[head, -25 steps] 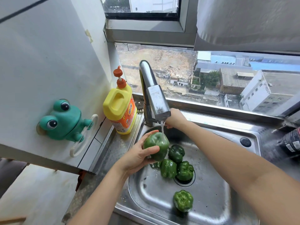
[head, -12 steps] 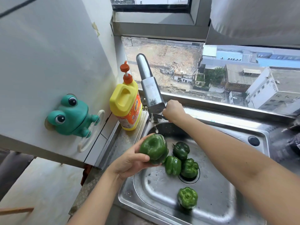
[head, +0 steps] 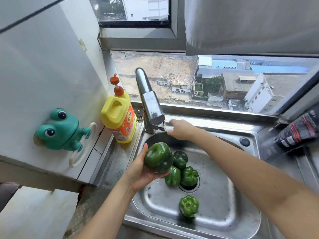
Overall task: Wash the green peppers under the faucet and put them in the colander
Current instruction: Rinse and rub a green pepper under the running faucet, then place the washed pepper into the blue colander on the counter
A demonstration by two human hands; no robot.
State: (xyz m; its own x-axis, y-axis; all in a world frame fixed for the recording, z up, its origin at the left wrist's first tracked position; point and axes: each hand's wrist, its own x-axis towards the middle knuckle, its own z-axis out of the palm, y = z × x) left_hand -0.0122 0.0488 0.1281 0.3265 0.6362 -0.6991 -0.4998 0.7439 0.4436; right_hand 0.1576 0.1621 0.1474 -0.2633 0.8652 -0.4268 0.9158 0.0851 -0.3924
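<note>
My left hand (head: 138, 171) cradles a large green pepper (head: 158, 157) from below, over the left side of the steel sink (head: 224, 200). The pepper sits below and slightly in front of the faucet (head: 150, 104), and no water is visible at the spout. My right hand (head: 180, 130) reaches across the basin and grips the faucet handle; it is blurred. Three green peppers (head: 180, 159) lie together by the drain. Another pepper (head: 188, 206) lies alone near the sink's front. No colander is in view.
A yellow detergent bottle (head: 119, 121) stands on the ledge left of the faucet. A green frog holder (head: 60, 130) sticks to the white wall at left. A dark packet (head: 296, 133) lies on the counter at right. The window runs behind the sink.
The stream from the spout has stopped. My left hand has turned palm-up and lowered the pepper away from the spout. My right hand has stayed at the faucet handle.
</note>
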